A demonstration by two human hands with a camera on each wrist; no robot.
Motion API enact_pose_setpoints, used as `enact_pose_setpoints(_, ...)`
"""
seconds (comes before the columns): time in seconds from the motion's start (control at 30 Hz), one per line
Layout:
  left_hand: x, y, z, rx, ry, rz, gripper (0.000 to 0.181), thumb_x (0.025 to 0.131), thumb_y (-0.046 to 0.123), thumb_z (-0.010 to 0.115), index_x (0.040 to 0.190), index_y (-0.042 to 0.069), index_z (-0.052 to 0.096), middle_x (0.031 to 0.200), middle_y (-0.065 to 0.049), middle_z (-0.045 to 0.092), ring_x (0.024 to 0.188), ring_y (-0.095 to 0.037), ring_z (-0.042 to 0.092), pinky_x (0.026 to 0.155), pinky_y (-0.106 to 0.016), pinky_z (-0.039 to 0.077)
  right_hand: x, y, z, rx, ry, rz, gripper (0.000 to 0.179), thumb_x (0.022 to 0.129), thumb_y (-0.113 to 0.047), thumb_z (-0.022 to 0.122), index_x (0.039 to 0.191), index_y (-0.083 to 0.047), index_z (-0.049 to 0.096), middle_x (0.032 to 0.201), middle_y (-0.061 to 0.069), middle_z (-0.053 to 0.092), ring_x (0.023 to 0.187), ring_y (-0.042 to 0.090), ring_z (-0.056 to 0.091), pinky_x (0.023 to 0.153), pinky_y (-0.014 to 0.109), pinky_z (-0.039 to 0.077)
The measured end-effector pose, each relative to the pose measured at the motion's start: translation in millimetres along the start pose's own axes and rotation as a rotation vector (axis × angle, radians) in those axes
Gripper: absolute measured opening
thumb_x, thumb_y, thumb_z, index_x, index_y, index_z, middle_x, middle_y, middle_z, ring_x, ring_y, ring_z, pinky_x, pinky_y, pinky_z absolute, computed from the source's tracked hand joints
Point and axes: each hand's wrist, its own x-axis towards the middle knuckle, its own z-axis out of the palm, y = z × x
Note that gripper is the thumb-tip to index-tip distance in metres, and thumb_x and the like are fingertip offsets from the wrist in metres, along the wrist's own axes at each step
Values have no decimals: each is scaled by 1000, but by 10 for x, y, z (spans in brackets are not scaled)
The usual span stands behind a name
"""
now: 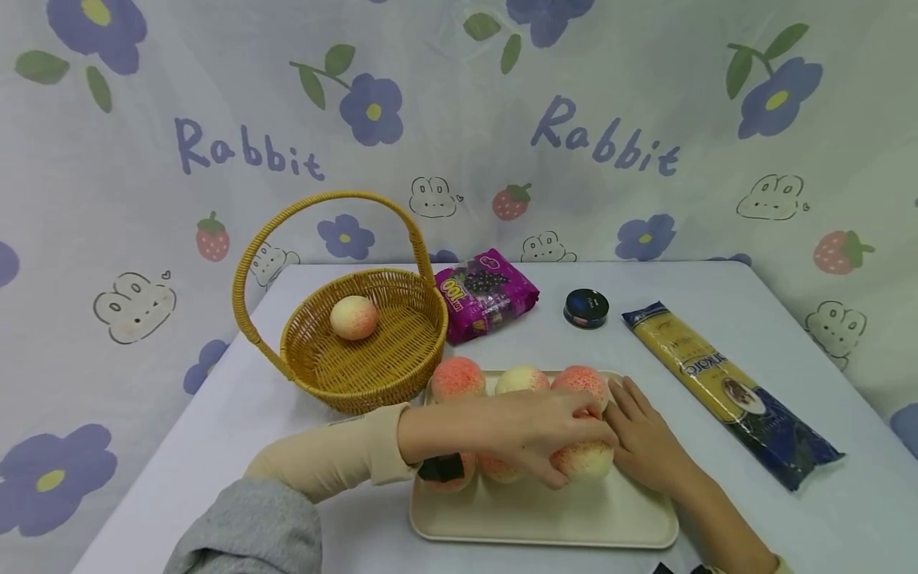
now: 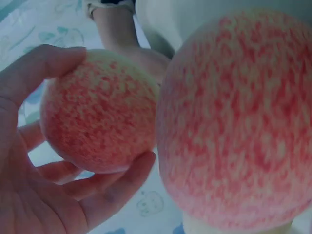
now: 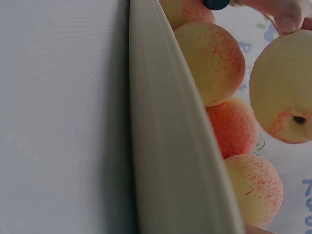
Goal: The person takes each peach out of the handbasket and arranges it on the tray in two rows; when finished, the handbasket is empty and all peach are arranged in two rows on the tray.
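My left hand (image 1: pixel 527 426) reaches across a cream tray (image 1: pixel 545 514) and grips a pale peach with a red blush (image 1: pixel 586 461) near the tray's right end. In the left wrist view, thumb and fingers curl round this peach (image 2: pixel 100 117), and a second, larger-looking peach (image 2: pixel 239 117) fills the right side. My right hand (image 1: pixel 641 434) rests at the tray's right edge with its fingers extended. Several more peaches lie on the tray, among them a red one (image 1: pixel 457 378) and a pale one (image 1: pixel 522 379); the left arm partly hides them. The right wrist view shows the tray's side wall (image 3: pixel 170 126) close up.
A wicker basket (image 1: pixel 380 392) with a tall handle stands behind the tray's left end, one peach (image 1: pixel 354 317) inside. Behind the tray are a purple snack bag (image 1: pixel 488 295) and a round dark tin (image 1: pixel 586 308). A gold and blue packet (image 1: pixel 731 391) lies at the right.
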Motion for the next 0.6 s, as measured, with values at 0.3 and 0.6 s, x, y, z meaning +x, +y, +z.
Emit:
enact_pose_setpoints(0.3, 68, -30, 128, -70, -75, 7, 63, 75, 28, 74, 130, 20, 45, 118, 0, 43, 102, -3, 41, 84, -12, 34, 6, -23, -11, 13, -40, 61, 62, 88, -34, 57, 136, 2, 39, 142, 26, 27, 133, 42, 11, 95, 65, 23)
enact_pose_setpoints(0.6, 75, 5, 200, -49, -105, -25, 64, 76, 33, 73, 132, 24, 43, 125, 3, 43, 108, -2, 41, 84, -13, 36, 11, -74, -44, 34, -47, 74, 59, 92, -38, 50, 136, 0, 40, 142, 27, 28, 133, 43, 12, 99, 62, 20)
